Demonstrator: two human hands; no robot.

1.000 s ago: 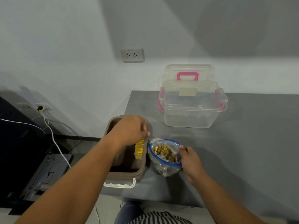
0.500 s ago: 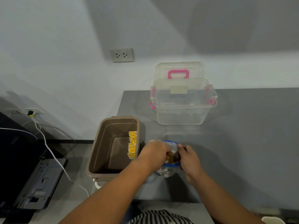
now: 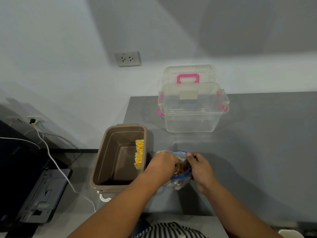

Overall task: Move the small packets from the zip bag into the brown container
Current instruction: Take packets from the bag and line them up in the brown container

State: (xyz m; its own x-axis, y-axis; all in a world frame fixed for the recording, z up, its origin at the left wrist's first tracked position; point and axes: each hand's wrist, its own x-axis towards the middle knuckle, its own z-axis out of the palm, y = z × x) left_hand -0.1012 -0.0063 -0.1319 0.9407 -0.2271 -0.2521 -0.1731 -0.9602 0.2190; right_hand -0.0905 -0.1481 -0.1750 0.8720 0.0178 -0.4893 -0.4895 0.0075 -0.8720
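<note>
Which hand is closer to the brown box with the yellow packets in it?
Left. The left hand is at the zip bag's mouth, right beside the brown container. The right hand holds the bag's far side, farther away.

Clear box [image 3: 192,115] w/ pink handle [image 3: 188,78] — wall socket [image 3: 127,58].

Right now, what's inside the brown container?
A row of small yellow packets lines the right inner wall of the brown container. The floor just behind its near rim is hidden from this view.
</note>
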